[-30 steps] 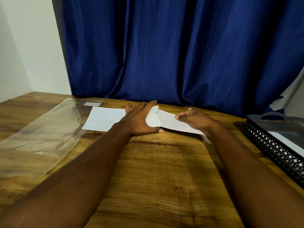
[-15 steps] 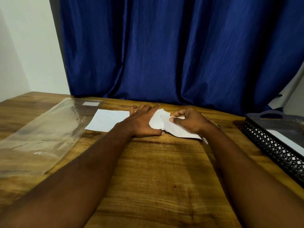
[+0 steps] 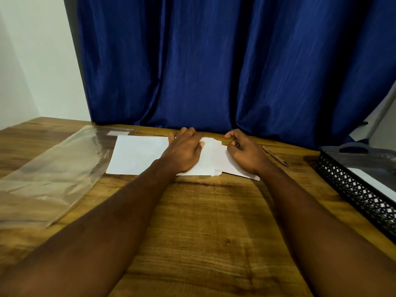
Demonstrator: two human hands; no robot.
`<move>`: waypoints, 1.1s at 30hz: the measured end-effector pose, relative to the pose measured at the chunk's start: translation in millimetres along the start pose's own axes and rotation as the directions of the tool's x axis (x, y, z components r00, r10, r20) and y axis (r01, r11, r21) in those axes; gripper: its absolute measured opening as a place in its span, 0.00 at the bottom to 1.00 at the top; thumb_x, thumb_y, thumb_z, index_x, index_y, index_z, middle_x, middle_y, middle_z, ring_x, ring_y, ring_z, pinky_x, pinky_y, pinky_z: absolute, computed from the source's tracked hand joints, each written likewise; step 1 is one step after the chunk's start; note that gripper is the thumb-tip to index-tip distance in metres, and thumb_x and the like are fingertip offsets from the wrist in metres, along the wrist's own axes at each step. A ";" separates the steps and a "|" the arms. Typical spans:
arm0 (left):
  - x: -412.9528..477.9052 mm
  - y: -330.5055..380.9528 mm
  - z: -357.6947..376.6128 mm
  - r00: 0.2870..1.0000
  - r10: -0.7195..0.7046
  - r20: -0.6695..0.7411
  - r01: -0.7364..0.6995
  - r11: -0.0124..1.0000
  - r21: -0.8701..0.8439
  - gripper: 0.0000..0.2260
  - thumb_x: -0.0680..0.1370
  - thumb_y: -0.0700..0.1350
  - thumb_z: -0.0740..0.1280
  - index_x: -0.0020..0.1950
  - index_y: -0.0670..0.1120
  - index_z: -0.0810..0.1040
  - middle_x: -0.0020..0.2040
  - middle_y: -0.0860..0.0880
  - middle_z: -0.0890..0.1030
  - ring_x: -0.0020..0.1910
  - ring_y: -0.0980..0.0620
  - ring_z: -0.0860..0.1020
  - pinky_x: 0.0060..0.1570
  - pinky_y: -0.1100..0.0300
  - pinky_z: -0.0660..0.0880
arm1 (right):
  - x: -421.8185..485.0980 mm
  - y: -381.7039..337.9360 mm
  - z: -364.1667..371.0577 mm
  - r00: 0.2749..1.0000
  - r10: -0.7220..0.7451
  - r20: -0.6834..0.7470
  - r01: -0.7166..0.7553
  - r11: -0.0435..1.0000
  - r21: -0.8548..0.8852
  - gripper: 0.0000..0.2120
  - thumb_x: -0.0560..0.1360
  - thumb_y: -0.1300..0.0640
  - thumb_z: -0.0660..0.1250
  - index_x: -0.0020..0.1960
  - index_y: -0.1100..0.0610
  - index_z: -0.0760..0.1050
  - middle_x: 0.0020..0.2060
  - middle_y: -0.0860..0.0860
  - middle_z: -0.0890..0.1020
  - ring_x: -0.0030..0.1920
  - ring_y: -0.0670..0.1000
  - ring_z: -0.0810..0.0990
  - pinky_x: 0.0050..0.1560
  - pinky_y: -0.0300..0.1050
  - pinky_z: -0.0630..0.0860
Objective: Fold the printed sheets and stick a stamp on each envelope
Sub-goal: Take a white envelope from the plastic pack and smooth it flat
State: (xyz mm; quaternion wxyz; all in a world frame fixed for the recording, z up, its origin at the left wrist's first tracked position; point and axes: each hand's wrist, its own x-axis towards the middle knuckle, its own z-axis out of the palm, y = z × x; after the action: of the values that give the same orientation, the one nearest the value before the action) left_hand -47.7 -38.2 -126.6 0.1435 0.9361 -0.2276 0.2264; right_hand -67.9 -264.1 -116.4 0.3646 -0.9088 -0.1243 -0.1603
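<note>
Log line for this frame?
stage: folding | left hand flat on folded sheet | right hand curled on it, grip unclear | pen lying apart

Near the tabletop's [image 3: 203, 221] far edge, the left hand [image 3: 184, 150] lies flat on white sheets [image 3: 137, 154]. The right hand [image 3: 244, 152], fingers curled, rests on a folded sheet [image 3: 215, 157].

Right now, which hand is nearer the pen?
Right. The right hand sits just left of the pen, not touching; the left hand rests farther left on the white sheets.
</note>
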 end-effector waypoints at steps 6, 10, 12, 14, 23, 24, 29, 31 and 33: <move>0.7 -2.1 1.3 0.991 -0.028 -0.131 0.032 0.999 0.023 0.13 0.86 0.45 0.56 0.64 0.48 0.78 0.60 0.49 0.78 0.60 0.48 0.72 0.61 0.47 0.60 | -2.8 12.6 -14.0 0.997 0.068 0.022 -0.069 0.997 0.037 0.15 0.78 0.61 0.68 0.60 0.46 0.76 0.38 0.50 0.79 0.40 0.49 0.77 0.46 0.48 0.74; 1.8 -1.7 2.5 0.976 -0.037 -0.214 0.044 0.999 0.029 0.11 0.85 0.46 0.57 0.58 0.48 0.79 0.54 0.50 0.79 0.55 0.47 0.75 0.53 0.50 0.57 | -5.2 6.8 -9.6 0.999 0.003 -0.039 0.001 0.994 0.105 0.17 0.79 0.62 0.70 0.65 0.49 0.73 0.41 0.47 0.82 0.49 0.45 0.82 0.50 0.36 0.73; 2.0 -1.3 2.7 0.975 -0.040 -0.220 0.046 0.999 0.022 0.11 0.85 0.46 0.57 0.57 0.48 0.79 0.54 0.49 0.79 0.54 0.48 0.75 0.53 0.50 0.57 | -6.0 -2.1 -1.0 0.996 -0.050 -0.072 0.057 0.994 0.095 0.17 0.79 0.61 0.71 0.64 0.48 0.73 0.44 0.47 0.82 0.52 0.44 0.81 0.52 0.33 0.73; 2.1 -1.2 1.7 0.976 -0.044 -0.211 0.049 0.999 0.023 0.11 0.85 0.46 0.57 0.59 0.48 0.78 0.56 0.49 0.80 0.56 0.48 0.75 0.58 0.48 0.59 | -6.1 -11.2 9.1 0.989 -0.106 -0.108 0.113 0.991 0.069 0.15 0.79 0.60 0.72 0.62 0.47 0.73 0.45 0.46 0.82 0.51 0.44 0.81 0.54 0.35 0.74; 2.2 1.2 -1.9 0.958 -0.062 -0.280 0.085 0.994 0.071 0.10 0.85 0.45 0.57 0.58 0.48 0.78 0.55 0.48 0.79 0.54 0.48 0.75 0.57 0.47 0.60 | -1.7 -3.9 -4.0 0.987 0.088 -0.134 -0.073 0.991 0.115 0.08 0.79 0.59 0.72 0.56 0.53 0.78 0.42 0.48 0.79 0.44 0.47 0.77 0.45 0.39 0.72; 2.6 1.4 -2.5 0.956 -0.074 -0.282 0.099 0.992 0.076 0.10 0.85 0.45 0.57 0.59 0.48 0.78 0.55 0.48 0.79 0.54 0.48 0.75 0.58 0.47 0.60 | -1.1 -1.5 -5.7 0.984 0.129 -0.119 -0.111 0.983 0.143 0.06 0.79 0.61 0.71 0.54 0.53 0.80 0.41 0.47 0.79 0.44 0.47 0.78 0.45 0.39 0.72; 4.7 2.5 -1.1 0.950 -0.090 -0.300 0.122 0.988 0.090 0.10 0.85 0.45 0.57 0.60 0.49 0.77 0.57 0.49 0.79 0.55 0.49 0.75 0.59 0.48 0.61 | 0.0 -4.4 -1.0 0.987 0.146 -0.063 -0.126 0.962 0.243 0.06 0.77 0.61 0.76 0.53 0.56 0.82 0.39 0.49 0.82 0.42 0.48 0.80 0.45 0.41 0.76; 4.4 3.7 -0.7 0.948 -0.084 -0.307 0.119 0.988 0.097 0.10 0.85 0.45 0.57 0.61 0.49 0.77 0.57 0.49 0.79 0.55 0.49 0.75 0.58 0.48 0.61 | -1.3 -13.2 6.0 0.991 0.099 -0.095 -0.069 0.958 0.279 0.08 0.76 0.61 0.77 0.54 0.56 0.81 0.40 0.49 0.82 0.40 0.46 0.79 0.42 0.37 0.76; 4.7 5.4 -1.3 0.949 -0.080 -0.306 0.117 0.987 0.106 0.11 0.85 0.45 0.58 0.62 0.48 0.77 0.58 0.48 0.79 0.56 0.49 0.75 0.58 0.48 0.61 | -2.9 -22.5 14.7 0.988 0.049 -0.149 -0.003 0.954 0.301 0.11 0.76 0.62 0.78 0.55 0.56 0.80 0.42 0.50 0.83 0.40 0.44 0.80 0.41 0.34 0.76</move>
State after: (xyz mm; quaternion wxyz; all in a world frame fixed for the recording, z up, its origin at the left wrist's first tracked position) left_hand -47.1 -44.1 -122.3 0.1298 0.9081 -0.1416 0.3722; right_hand -75.4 -238.2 -113.5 0.5088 -0.8294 -0.1066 -0.2046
